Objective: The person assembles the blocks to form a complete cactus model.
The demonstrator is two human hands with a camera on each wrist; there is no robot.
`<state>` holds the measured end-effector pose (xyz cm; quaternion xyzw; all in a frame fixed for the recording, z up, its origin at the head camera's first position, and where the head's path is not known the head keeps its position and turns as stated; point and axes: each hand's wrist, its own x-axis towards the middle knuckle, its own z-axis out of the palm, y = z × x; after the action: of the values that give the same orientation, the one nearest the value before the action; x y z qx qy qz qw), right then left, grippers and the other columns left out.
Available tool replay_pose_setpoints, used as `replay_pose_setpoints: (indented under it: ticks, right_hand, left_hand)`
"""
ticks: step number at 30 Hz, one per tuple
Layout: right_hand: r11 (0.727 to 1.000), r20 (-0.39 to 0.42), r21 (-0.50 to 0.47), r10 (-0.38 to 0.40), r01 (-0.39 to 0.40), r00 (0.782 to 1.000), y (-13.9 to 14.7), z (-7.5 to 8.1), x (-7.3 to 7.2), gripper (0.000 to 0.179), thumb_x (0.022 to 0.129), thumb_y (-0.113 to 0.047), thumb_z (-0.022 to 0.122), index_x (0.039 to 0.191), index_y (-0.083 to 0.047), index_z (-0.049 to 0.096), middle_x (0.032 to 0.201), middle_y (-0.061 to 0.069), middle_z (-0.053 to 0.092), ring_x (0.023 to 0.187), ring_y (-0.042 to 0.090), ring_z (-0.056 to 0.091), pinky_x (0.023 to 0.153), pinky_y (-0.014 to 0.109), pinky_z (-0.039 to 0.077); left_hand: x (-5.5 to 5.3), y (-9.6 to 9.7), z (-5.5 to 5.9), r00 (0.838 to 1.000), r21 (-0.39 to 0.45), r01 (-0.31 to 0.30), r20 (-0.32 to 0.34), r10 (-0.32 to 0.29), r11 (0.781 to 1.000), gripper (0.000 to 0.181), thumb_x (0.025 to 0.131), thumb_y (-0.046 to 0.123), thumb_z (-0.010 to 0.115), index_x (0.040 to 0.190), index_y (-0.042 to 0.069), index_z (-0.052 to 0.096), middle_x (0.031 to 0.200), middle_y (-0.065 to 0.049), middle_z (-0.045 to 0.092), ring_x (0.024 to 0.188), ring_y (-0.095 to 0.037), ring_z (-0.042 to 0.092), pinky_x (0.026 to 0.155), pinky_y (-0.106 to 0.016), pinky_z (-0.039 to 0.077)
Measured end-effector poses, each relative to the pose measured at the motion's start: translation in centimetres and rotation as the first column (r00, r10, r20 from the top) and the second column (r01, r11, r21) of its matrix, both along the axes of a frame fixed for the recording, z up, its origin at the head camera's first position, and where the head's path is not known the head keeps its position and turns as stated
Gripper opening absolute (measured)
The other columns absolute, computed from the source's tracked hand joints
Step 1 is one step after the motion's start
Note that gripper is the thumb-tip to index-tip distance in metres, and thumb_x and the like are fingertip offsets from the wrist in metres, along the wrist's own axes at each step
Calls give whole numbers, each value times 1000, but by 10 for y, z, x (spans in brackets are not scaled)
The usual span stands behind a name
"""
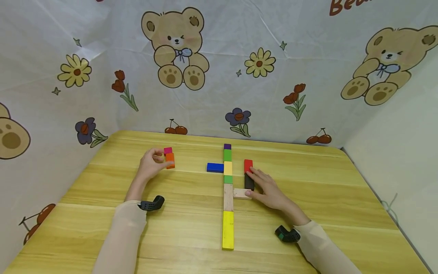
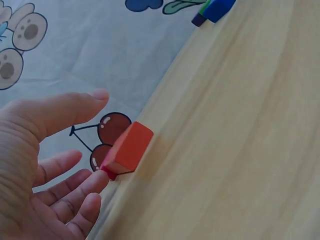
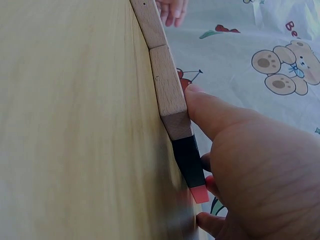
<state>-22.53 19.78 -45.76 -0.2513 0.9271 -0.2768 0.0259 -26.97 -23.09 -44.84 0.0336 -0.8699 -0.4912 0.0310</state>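
My left hand (image 1: 150, 164) is beside an orange block (image 1: 170, 157) and a pink block (image 1: 168, 150) lying end to end. In the left wrist view its thumb and fingers are spread, with a gap between thumb and orange block. My right hand (image 1: 270, 193) rests at a red block (image 1: 248, 163) and a black block (image 1: 249, 182), fingertips along their right side. Its thumb touches the end of a plain wooden block (image 1: 240, 193), which juts sideways from an upright plain block (image 1: 228, 198). In the right wrist view the black block meets the plain one.
A straight row runs down the table (image 1: 191, 228): purple (image 1: 227, 146), green, pale yellow (image 1: 227, 168), small green (image 1: 227, 179), plain wood and long yellow (image 1: 227, 230) blocks. A blue block (image 1: 215, 167) juts left from it. A bear-printed cloth (image 1: 219, 99) hangs behind.
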Motion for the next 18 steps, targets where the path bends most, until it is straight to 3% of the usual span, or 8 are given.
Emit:
replay_pose_setpoints:
  ticks: [7,18]
  right_hand:
    - [1000,3,-3,6,-6,1000,0,0,0,73,91,-38,67,152,-10,37,161,13,26,148,42,19,117,63,12]
    - [1000,-6,-5,3,-3,1000,1,-2,0,74,91,-38,67,151,-10,37,161,12,26,148,42,19,117,63,12]
  left_hand:
    - [-3,-2,-9,996,0,65,61,-65,998,72,79,26,82,136,-1,48,123,-21,53,111,-32,52,88,-35,44]
    - [-5,-4,-10,990,-13,129,61,-129,991,84,78,19,82,146,-2,38,127,-21,50,112,-32,49,88,-35,40]
